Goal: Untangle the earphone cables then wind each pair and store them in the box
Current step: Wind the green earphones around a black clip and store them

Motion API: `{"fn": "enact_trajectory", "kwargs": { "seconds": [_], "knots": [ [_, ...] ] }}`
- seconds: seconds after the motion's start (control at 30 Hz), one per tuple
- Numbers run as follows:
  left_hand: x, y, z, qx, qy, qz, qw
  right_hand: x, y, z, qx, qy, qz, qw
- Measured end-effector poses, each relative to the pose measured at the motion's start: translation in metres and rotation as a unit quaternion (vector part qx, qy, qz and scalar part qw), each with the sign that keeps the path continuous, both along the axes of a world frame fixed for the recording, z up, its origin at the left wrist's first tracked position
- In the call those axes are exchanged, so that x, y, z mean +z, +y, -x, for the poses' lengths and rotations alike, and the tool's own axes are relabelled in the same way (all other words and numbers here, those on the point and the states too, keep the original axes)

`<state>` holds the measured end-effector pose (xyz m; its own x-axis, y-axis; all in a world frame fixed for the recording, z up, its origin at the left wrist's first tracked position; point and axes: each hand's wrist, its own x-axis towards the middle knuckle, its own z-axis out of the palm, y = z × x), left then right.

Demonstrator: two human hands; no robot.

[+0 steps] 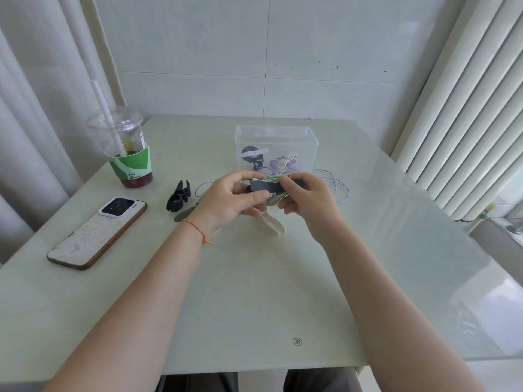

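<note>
**Green earphones in hand, two pairs boxed**

A wound green earphone bundle (273,181) with a dark strap (266,188) across it is held above the table; a clear plastic box (310,148) behind holds a black coiled pair (252,157) at left and a purple wound pair (283,162) at right; a loose purple cable (341,188) sprawls on the table beside the box.

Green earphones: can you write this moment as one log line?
hands: left and right hold green earphones, dark strap | box: two bundles inside | purple cable: loose

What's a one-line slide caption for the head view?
Both hands, left hand and right hand, wrap a dark strap around coiled green earphones before the clear box.
</note>
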<state>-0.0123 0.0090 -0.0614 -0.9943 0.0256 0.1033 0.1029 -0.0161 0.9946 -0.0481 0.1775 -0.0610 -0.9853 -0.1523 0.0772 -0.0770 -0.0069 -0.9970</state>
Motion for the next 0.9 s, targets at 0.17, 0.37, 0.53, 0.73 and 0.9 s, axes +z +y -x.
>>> {"fn": "enact_trajectory", "kwargs": {
  "seconds": [0.17,0.37,0.53,0.73,0.9],
  "knots": [
    [-0.0027,-0.0024,0.0026,0.028,0.005,-0.021,0.999,-0.0016,-0.0003,0.0009,0.008,0.016,-0.022,1.0],
    [-0.0027,-0.001,0.0017,0.036,0.004,-0.001,0.999,0.0007,0.0,-0.0009,0.015,0.084,-0.054,0.995],
    [-0.003,-0.0004,0.0015,0.038,0.012,0.019,0.999,0.003,0.0014,-0.0034,0.028,0.108,-0.09,0.99],
    [-0.0045,0.0003,0.0029,0.063,0.018,0.052,0.997,0.0003,0.0002,-0.0013,-0.022,0.079,-0.035,0.996],
    [-0.0059,0.0033,0.0052,0.107,0.021,-0.025,0.994,0.0014,0.0023,0.0001,0.011,0.056,-0.004,0.998]
  ]
}}
